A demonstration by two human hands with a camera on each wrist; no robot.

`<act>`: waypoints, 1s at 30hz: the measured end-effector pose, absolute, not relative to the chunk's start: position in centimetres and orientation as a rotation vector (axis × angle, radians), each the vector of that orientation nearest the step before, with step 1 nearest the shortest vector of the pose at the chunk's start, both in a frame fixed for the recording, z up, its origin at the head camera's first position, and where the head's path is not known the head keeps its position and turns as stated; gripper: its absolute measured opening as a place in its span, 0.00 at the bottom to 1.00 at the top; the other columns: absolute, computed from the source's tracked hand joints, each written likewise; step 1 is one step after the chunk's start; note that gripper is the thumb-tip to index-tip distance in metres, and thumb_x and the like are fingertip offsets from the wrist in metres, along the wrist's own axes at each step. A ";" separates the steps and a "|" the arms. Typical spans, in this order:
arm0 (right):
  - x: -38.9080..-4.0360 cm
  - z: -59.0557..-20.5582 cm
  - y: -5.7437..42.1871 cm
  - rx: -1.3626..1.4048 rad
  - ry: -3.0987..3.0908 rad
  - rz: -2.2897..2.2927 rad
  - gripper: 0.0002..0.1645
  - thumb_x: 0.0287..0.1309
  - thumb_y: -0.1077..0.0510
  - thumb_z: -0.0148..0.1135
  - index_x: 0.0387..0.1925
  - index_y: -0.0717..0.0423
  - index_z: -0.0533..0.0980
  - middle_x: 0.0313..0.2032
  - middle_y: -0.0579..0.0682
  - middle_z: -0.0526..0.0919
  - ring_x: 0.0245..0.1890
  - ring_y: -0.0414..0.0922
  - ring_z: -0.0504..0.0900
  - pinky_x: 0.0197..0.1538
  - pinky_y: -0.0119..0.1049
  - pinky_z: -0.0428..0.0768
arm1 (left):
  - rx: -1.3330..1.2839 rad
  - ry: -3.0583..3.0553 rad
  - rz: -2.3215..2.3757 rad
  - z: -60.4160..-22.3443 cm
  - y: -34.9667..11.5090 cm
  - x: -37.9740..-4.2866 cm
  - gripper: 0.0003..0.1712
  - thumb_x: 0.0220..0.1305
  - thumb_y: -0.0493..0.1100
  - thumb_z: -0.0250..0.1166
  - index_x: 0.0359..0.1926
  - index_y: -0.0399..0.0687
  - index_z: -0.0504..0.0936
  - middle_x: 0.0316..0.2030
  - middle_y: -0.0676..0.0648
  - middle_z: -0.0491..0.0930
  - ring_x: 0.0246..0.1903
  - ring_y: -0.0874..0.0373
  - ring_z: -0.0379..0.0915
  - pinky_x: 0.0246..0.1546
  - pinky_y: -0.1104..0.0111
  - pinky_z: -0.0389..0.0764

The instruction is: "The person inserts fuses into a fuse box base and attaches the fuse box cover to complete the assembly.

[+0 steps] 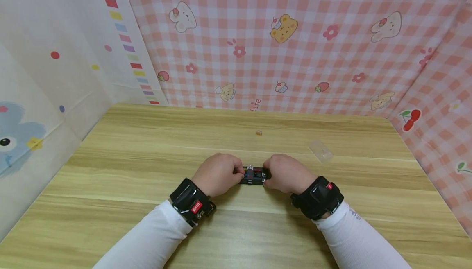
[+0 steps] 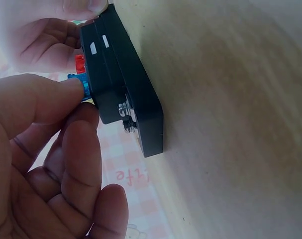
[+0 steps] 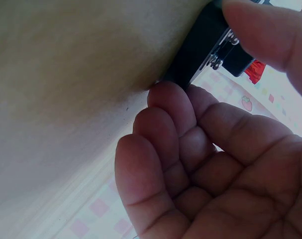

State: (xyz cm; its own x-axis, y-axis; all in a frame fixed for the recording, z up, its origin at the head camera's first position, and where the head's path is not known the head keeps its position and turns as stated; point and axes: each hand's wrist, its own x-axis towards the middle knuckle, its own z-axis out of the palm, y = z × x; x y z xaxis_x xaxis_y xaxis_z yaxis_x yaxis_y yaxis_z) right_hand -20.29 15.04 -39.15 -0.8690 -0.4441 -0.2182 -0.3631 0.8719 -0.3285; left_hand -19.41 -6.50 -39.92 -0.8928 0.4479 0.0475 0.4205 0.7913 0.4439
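A black fuse block with screw terminals lies on the table between the two hands. My left hand is at its left end, with thumb and forefinger pinching a blue blade fuse on the block's upper side. Beside that, a red blade fuse stands in the block. My right hand grips the block's right end between thumb and fingers. The right wrist view shows its fingertips touching the block's edge near metal terminal screws. How deep the blue fuse sits is hidden by the fingers.
Behind the block, a small orange-yellow piece, too small to identify, lies on the wooden table. A clear plastic cover lies farther right. Patterned cloth hangs along the table's back and sides.
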 end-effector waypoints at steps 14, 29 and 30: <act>-20.3 -39.3 15.0 -0.601 2.758 -0.413 0.07 0.50 0.60 0.77 0.30 0.53 0.84 0.25 0.45 0.79 0.26 0.44 0.74 0.33 0.35 0.71 | 0.688 2.915 0.677 -40.0 -6.4 -19.4 0.11 0.67 0.45 0.71 0.26 0.59 0.86 0.27 0.60 0.82 0.25 0.64 0.72 0.31 0.67 0.73; -20.3 -39.1 15.0 -0.616 2.769 -0.393 0.07 0.50 0.61 0.77 0.29 0.53 0.83 0.24 0.45 0.79 0.26 0.43 0.73 0.33 0.35 0.70 | 0.753 2.931 0.588 -39.5 -6.1 -19.6 0.12 0.65 0.42 0.70 0.24 0.57 0.84 0.26 0.58 0.81 0.25 0.62 0.73 0.29 0.66 0.74; -20.3 -39.1 15.0 -0.615 2.770 -0.392 0.07 0.50 0.61 0.77 0.29 0.53 0.83 0.24 0.45 0.79 0.26 0.43 0.73 0.33 0.35 0.70 | 0.748 2.930 0.578 -39.4 -6.1 -19.6 0.12 0.65 0.42 0.69 0.23 0.57 0.84 0.26 0.57 0.81 0.25 0.61 0.73 0.29 0.66 0.73</act>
State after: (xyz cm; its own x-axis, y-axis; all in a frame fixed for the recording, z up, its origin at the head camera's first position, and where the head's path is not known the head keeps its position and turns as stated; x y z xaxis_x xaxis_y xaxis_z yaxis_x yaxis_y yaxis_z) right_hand -20.29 14.99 -39.08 -0.8714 -0.4447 -0.2071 -0.3698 0.8729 -0.3183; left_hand -19.59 -6.06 -39.41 -0.8801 0.4738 0.0311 0.4501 0.8116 0.3726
